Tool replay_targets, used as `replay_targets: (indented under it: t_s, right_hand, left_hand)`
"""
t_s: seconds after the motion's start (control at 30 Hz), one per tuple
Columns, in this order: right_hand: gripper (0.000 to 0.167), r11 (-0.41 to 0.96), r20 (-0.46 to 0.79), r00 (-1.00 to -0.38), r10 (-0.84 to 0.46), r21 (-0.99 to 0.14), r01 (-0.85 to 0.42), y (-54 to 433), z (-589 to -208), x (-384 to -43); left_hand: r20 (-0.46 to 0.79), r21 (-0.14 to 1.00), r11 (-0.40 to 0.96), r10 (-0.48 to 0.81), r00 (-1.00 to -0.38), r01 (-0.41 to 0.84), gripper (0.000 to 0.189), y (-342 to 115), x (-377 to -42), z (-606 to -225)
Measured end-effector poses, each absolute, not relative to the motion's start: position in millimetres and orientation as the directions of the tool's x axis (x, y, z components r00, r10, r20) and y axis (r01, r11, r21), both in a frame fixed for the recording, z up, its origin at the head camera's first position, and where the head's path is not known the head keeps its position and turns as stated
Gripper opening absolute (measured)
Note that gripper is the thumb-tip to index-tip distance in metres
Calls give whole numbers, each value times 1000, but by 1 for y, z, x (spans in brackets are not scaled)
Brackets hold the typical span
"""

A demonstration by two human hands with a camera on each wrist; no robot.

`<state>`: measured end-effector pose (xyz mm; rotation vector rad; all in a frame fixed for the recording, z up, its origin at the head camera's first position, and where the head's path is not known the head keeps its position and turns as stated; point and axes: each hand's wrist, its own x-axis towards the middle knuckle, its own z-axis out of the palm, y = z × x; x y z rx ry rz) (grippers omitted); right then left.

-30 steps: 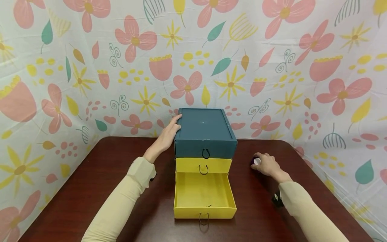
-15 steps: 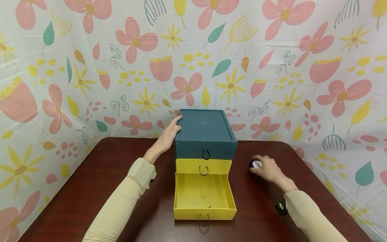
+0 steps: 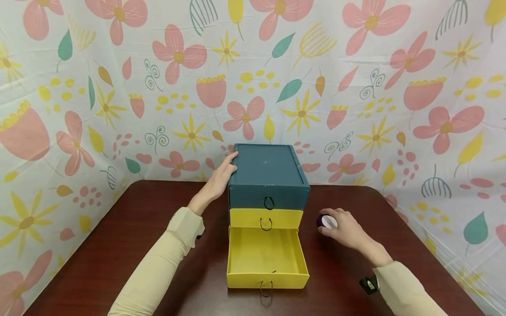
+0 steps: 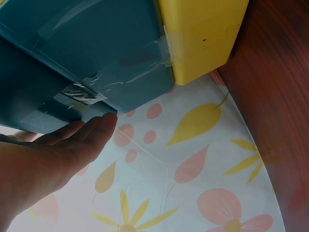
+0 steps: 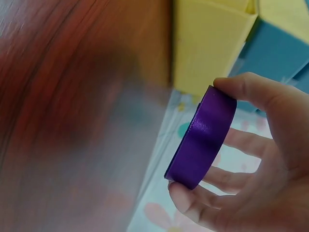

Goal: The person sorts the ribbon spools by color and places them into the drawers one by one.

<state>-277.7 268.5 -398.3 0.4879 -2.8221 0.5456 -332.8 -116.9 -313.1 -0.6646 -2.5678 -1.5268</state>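
Observation:
A roll of purple ribbon (image 5: 203,137) with a white disc-like side is pinched at its rim by my right hand (image 3: 348,228), above the table to the right of the drawer box. On the left, my left hand (image 3: 215,182) rests against the side and top edge of the blue drawer box (image 3: 266,164), its fingers extended. In the left wrist view the fingers (image 4: 91,133) touch the blue wall. Below, a yellow drawer (image 3: 266,256) is pulled far out, a small dark mark near its front. Another yellow drawer front (image 3: 247,218) sits above it, pulled out less.
The box stands on a dark red-brown wooden table (image 3: 158,245). Behind and at both sides hangs a floral cloth (image 3: 253,57). Black loop pulls (image 3: 266,287) hang on the drawer fronts.
My right hand has moved left and toward me with the ribbon roll, nearer to the box. The left hand stays on the box. The drawers have not moved.

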Motion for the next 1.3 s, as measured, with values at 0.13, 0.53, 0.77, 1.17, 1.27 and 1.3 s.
replay_targets:
  t_s: [0.13,0.53,0.77,1.17,1.27,1.3]
  right_hand:
    - [48,867,282,-913,-295,-322,-380,260,-393,-267]
    - [43,834,328,-883,-335,-333,-440,240,-371,-239]
    - [41,817,340,-862,-376,-319,-481,228,-360,-222]
    - [40,736,302,-817,-492,-357,-575,197,-353,-207]
    - [40,719,297,-801,-520,-355,-598,190,-354,-208]
    - [40,713,296,-797,-527,-355,-604,188,-354,-208]
  left_hand:
    - [280,819,410,324,-904,401,55,-117,-333,-315]
    - [277,824,402,329,-903,400,56,-117,-333,-317]
    - [284,826,390,338,-898,407,57,-118,-333,-316]
    - [283,820,402,334,-899,407,57,-118,-333,-314]
    - [282,822,398,336,-899,407,57,-118,-334,-313]
    - [282,823,397,337,-898,407,57,-118,-335,-313]
